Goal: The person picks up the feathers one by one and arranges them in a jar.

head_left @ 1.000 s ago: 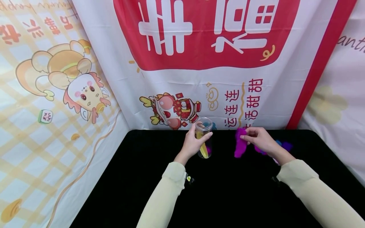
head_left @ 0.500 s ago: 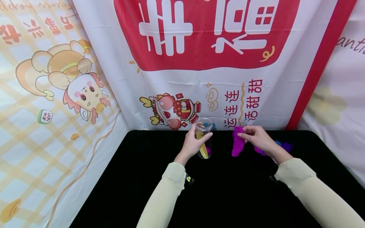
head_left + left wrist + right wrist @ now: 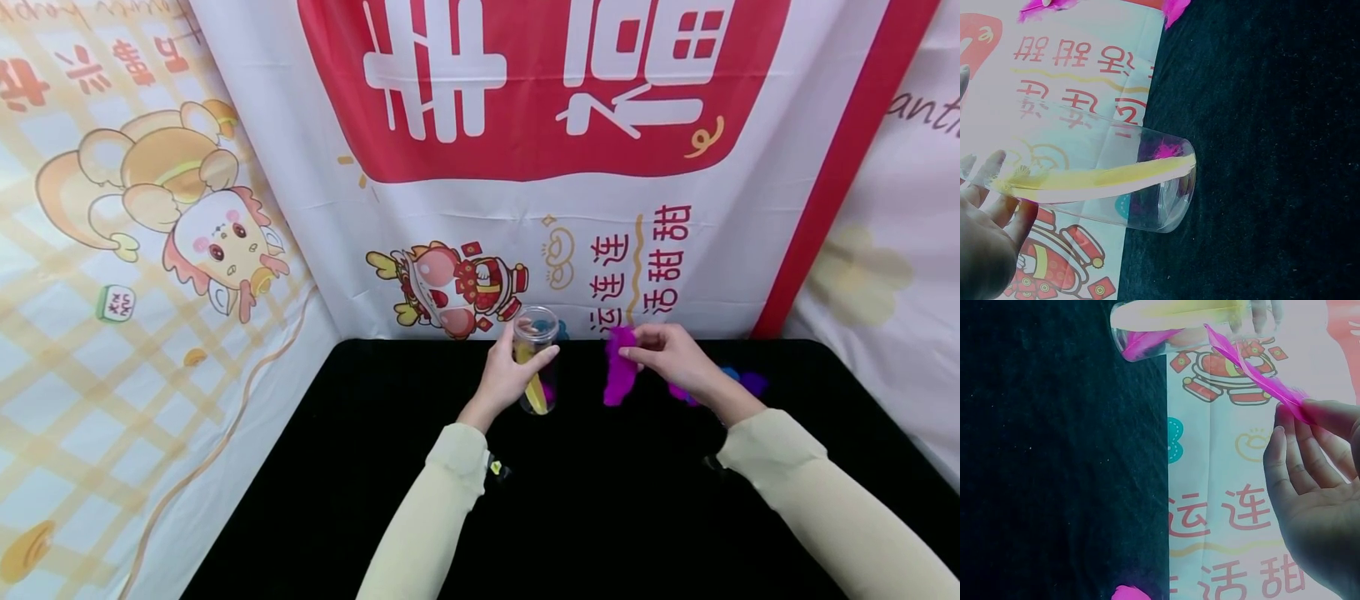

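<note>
My left hand point(image 3: 504, 373) grips a clear jar point(image 3: 536, 329) near the table's far edge, thumb around its front and fingers behind. Inside, a yellow feather point(image 3: 1097, 181) stands lengthwise, with a magenta feather point(image 3: 1147, 340) low in the jar beside it. To the right, my right hand point(image 3: 678, 358) pinches another magenta feather point(image 3: 618, 375) near its upper end, between thumb and fingers. That feather hangs down over the black cloth, a short gap from the jar in the head view. In the right wrist view its far end points toward the jar.
Behind and beside my right wrist lie several loose feathers, among them a dark blue feather point(image 3: 753, 383) and a magenta one point(image 3: 681, 393). A black cloth point(image 3: 570, 508) covers the table. Just past its far edge hangs a printed white and red banner point(image 3: 525, 200); another printed curtain point(image 3: 112, 350) stands left.
My right hand has moved left and slightly up with the magenta feather, closer to the jar. The left hand and the jar have stayed in place.
</note>
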Available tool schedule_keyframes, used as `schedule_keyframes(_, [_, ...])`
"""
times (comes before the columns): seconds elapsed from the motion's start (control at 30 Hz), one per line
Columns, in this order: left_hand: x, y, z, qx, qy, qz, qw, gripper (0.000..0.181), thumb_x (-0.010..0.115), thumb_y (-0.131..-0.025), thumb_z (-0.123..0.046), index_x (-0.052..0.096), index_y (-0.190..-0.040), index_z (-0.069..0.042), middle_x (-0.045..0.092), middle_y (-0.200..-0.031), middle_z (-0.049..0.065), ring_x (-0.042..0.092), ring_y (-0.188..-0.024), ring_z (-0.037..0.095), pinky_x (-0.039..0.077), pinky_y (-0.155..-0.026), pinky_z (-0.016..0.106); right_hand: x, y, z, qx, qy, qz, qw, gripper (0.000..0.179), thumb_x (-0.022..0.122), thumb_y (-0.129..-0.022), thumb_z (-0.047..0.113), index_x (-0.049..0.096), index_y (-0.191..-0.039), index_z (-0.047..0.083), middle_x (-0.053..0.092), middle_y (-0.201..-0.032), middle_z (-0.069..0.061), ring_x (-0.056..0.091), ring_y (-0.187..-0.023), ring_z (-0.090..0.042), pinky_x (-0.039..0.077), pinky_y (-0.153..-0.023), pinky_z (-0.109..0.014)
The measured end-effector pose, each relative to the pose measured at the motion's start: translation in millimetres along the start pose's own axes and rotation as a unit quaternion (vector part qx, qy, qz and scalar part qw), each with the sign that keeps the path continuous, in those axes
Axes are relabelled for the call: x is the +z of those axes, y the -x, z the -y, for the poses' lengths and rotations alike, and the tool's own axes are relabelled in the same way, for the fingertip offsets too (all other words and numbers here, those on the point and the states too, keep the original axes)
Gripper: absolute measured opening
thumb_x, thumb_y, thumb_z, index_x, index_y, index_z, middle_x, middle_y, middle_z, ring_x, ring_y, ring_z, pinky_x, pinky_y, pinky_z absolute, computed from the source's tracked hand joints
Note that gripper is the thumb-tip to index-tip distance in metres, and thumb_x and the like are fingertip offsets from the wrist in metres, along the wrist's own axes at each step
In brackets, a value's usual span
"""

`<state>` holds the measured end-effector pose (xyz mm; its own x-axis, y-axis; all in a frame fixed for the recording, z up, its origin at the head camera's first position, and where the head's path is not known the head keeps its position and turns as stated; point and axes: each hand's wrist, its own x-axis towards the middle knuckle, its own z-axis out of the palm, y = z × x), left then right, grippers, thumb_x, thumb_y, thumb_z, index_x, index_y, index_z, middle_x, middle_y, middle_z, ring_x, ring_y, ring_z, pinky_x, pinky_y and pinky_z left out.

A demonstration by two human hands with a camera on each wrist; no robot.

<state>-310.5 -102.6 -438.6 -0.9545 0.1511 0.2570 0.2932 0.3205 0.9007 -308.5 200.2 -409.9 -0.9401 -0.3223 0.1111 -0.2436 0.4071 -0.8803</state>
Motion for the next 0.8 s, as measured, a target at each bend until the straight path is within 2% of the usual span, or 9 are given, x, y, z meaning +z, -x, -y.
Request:
schedule_keyframes(0.13, [0.7, 0.8, -0.3, 0.0, -0.005, -0.001, 1.0, 0.071, 0.074, -0.089, -0.057, 0.044, -0.147, -0.03, 0.059, -0.141, -0.001, 0.054, -0.131, 0.016, 0.044, -0.109, 0.044, 1.1, -1.5, 1.4, -0.005, 0.004, -0.002, 1.0, 0.028, 0.072, -0.098, 0.028, 0.069, -0.103, 0.001, 0.068, -0.08, -0.008, 0.057, -0.071, -0.014, 0.046, -0.07, -0.031])
schedule_keyframes(0.37, [0.8, 0.2, -2.0, 0.001, -0.011, -0.004, 0.9999, 0.071, 0.074, -0.089, -0.056, 0.044, -0.147, -0.028, 0.059, -0.14, 0.0, 0.054, -0.13, 0.016, 0.045, -0.108, 0.043, 1.2, -5.7, 6.3, -0.019, -0.019, -0.004, 0.9996, 0.029, 0.071, -0.099, 0.028, 0.067, -0.099, -0.001, 0.065, -0.077, -0.008, 0.055, -0.068, -0.015, 0.045, -0.064, -0.03])
schedule_keyframes(0.8, [1.8, 1.4, -3.0, -0.003, -0.013, -0.005, 0.9999, 0.064, 0.075, -0.091, -0.048, 0.045, -0.144, -0.027, 0.06, -0.138, 0.0, 0.056, -0.127, 0.015, 0.046, -0.107, 0.043, 1.3, -10.6, 10.7, -0.022, -0.032, -0.002, 0.9993, 0.028, 0.07, -0.1, 0.023, 0.069, -0.108, -0.003, 0.068, -0.079, -0.004, 0.061, -0.074, -0.019, 0.048, -0.065, -0.027])
